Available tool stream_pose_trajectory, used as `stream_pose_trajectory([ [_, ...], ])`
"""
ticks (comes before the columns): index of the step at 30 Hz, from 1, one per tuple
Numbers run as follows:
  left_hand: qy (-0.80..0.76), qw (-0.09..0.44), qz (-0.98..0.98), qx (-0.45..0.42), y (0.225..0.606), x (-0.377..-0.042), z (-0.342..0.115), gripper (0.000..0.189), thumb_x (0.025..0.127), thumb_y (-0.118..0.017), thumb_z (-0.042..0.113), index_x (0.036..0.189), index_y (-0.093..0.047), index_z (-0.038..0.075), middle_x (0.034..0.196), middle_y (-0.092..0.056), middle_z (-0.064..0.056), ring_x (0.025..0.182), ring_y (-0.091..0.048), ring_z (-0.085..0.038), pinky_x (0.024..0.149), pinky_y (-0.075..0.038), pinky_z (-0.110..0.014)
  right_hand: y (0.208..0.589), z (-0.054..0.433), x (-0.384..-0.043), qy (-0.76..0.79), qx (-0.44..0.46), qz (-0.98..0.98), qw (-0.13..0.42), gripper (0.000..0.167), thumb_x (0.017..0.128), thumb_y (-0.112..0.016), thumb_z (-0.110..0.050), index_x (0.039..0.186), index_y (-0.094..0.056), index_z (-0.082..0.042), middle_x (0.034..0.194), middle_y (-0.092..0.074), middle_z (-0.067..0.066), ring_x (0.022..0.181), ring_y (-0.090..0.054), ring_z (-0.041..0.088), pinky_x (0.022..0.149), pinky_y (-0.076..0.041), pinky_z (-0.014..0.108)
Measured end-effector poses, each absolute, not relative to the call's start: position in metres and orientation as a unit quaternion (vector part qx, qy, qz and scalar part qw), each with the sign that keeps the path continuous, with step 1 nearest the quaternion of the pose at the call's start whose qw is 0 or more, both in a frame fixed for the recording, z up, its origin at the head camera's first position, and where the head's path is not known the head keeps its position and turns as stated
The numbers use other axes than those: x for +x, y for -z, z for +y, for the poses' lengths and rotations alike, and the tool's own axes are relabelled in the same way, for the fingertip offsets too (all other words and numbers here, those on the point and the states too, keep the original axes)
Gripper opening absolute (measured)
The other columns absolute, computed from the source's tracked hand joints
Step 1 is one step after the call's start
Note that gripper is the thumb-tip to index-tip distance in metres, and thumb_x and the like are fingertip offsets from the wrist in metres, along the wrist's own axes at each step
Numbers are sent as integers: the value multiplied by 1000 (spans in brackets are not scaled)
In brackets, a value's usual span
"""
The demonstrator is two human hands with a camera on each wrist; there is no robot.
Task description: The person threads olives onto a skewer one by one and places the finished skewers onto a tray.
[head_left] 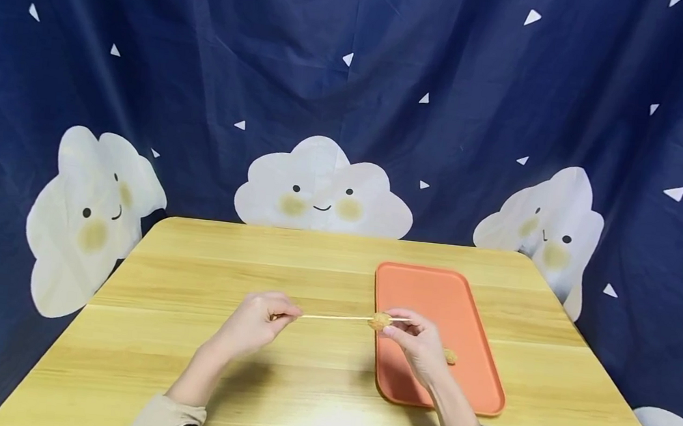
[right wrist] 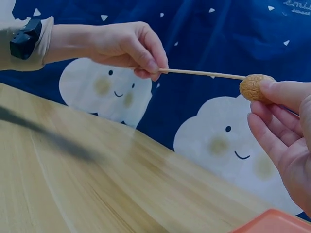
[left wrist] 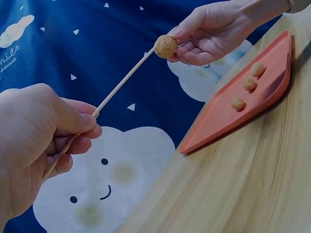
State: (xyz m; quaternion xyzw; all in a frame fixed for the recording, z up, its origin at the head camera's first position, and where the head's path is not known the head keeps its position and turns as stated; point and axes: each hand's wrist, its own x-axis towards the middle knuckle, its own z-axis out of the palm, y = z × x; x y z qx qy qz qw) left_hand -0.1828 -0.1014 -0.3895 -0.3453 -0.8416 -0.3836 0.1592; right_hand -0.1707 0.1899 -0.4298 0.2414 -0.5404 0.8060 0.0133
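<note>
A thin wooden skewer (head_left: 334,318) is held level above the table between both hands. My left hand (head_left: 260,316) pinches it near its left end, with the tail of the skewer running back under the palm in the left wrist view. On its right part sits a golden-brown, wrinkled fried ball (right wrist: 252,88). The thumb and fingers of my right hand (head_left: 421,347) grip that ball, and in the head view a short length of skewer shows beyond it. Three similar balls (left wrist: 250,84) lie in a row on the orange tray (head_left: 423,293); my right hand hides most of them from the head camera.
The tray stands on the right part of a light wooden table (head_left: 238,265), below my right hand. Behind the table hangs a dark blue curtain (head_left: 304,86) with white clouds and small triangles.
</note>
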Motion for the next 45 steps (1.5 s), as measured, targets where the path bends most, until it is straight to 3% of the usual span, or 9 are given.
stream_pose_trajectory([
  [45,389,174,-827,-367,394,-187,-90,15,76,-67,-10,84,-74,1,77,-67,0,66,-58,-8,59,-49,-21,432,185,-179,-803,218,-555,-15,33,81,-58,14,99,-70,-11,92,-69,4,84,-65,15,75,-53,29],
])
